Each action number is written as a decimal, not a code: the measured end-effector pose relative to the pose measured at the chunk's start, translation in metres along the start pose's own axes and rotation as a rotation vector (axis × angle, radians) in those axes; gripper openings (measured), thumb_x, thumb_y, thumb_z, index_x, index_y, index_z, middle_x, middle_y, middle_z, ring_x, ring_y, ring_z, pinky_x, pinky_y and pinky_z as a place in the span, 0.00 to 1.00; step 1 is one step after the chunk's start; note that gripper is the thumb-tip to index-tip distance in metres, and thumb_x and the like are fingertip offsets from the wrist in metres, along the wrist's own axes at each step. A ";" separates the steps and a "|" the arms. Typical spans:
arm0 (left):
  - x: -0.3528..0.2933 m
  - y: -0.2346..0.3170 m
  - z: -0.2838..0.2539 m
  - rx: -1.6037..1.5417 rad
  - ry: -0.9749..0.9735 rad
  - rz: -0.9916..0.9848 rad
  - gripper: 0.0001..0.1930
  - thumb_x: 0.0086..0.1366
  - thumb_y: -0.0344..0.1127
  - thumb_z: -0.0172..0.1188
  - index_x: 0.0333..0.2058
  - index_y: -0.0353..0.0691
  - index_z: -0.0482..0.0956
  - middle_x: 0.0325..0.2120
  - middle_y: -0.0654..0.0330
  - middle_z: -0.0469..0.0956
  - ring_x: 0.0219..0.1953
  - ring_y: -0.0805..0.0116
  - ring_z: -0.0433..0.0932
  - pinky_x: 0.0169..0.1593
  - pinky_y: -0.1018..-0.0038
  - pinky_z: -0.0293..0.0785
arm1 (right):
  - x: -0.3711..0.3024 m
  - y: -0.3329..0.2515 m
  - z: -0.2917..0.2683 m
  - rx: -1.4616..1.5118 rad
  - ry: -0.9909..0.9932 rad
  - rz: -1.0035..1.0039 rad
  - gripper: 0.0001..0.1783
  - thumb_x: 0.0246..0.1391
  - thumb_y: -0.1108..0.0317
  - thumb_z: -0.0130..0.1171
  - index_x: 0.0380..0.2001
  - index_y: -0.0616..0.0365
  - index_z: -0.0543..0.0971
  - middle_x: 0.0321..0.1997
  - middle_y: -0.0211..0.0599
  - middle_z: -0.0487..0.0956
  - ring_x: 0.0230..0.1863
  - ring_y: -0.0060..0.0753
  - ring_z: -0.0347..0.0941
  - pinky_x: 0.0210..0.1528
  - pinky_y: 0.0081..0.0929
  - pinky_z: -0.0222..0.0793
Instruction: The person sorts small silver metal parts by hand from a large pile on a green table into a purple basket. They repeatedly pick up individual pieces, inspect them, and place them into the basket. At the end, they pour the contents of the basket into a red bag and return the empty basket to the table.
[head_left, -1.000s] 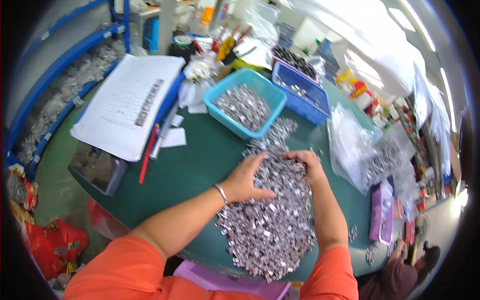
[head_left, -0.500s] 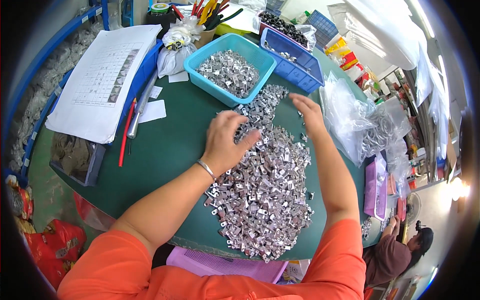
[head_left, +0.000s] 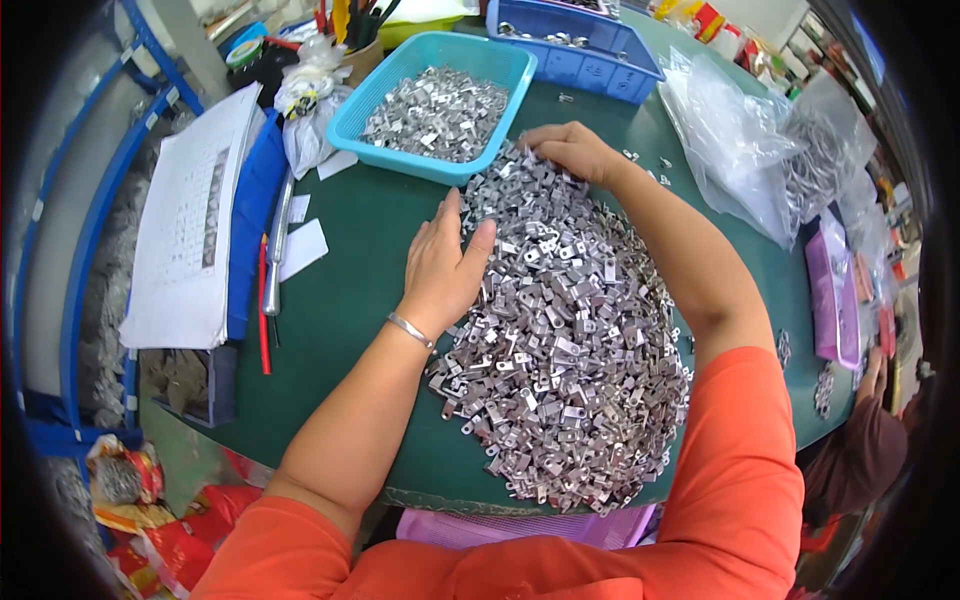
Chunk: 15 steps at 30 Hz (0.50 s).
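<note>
A large heap of small silvery metal brackets (head_left: 560,350) with holes in them spreads over the green table (head_left: 340,235). My left hand (head_left: 443,255) is open along the heap's left flank, fingers stretched and thumb apart, beside the brackets. At the far end of the heap my right hand (head_left: 575,150) reaches in from the right. Its fingers are bent loosely over the brackets there, and the fingertips are partly hidden. Just beyond the left hand stands a light-blue plastic basket (head_left: 345,125) holding more of the same brackets.
Behind the basket is a blue bin (head_left: 610,75) with metal parts. Clear plastic bags (head_left: 720,150) lie at right, near a purple basket (head_left: 835,300). Papers (head_left: 180,240), a red pen (head_left: 264,310) and a metal-handled tool (head_left: 275,265) lie left. A person (head_left: 860,455) sits at far right.
My right hand has moved from beside the heap's far end onto its brackets, fingers curving inward. My left hand now lies along the heap's left side. The view has shifted, and the far brackets sit closer together.
</note>
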<state>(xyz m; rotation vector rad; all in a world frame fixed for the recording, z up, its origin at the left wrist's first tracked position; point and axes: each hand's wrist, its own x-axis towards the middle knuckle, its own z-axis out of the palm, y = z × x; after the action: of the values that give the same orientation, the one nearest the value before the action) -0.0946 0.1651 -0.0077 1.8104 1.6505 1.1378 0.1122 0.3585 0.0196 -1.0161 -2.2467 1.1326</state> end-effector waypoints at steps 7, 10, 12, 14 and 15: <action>0.007 -0.011 0.009 -0.236 -0.088 0.082 0.35 0.70 0.54 0.50 0.64 0.30 0.60 0.61 0.42 0.66 0.62 0.47 0.66 0.64 0.63 0.60 | -0.068 -0.055 0.009 0.464 -0.205 -0.037 0.16 0.50 0.70 0.53 0.37 0.67 0.85 0.43 0.40 0.84 0.50 0.34 0.76 0.58 0.27 0.66; 0.008 -0.002 -0.001 -0.422 -0.219 0.115 0.29 0.72 0.51 0.49 0.60 0.32 0.66 0.59 0.47 0.69 0.61 0.55 0.68 0.63 0.67 0.61 | -0.091 -0.088 0.022 0.197 -0.307 -0.349 0.14 0.50 0.70 0.57 0.37 0.62 0.86 0.40 0.40 0.84 0.56 0.38 0.74 0.56 0.29 0.69; 0.007 0.005 -0.011 -0.608 -0.258 0.146 0.24 0.73 0.50 0.47 0.48 0.32 0.78 0.53 0.54 0.73 0.57 0.62 0.70 0.61 0.68 0.63 | -0.102 -0.107 0.029 0.233 -0.471 -0.391 0.13 0.49 0.71 0.58 0.38 0.61 0.86 0.40 0.40 0.84 0.56 0.38 0.74 0.57 0.30 0.69; 0.006 0.008 -0.015 -0.620 -0.287 0.168 0.25 0.73 0.50 0.46 0.41 0.31 0.81 0.50 0.55 0.75 0.55 0.63 0.72 0.59 0.69 0.65 | -0.107 -0.110 0.022 0.329 -0.430 -0.238 0.10 0.52 0.71 0.58 0.33 0.62 0.86 0.41 0.38 0.84 0.53 0.35 0.75 0.59 0.35 0.66; 0.005 0.010 -0.017 -0.615 -0.315 0.175 0.26 0.74 0.51 0.43 0.39 0.31 0.80 0.49 0.54 0.76 0.53 0.63 0.72 0.60 0.69 0.63 | -0.103 -0.105 0.015 0.407 -0.330 -0.132 0.10 0.53 0.71 0.58 0.33 0.63 0.85 0.41 0.38 0.84 0.52 0.33 0.75 0.58 0.34 0.67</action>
<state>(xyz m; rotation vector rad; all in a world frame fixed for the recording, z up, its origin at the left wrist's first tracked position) -0.1025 0.1640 0.0114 1.6298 0.8502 1.1889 0.1246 0.2300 0.0923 -0.5404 -2.1454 1.7063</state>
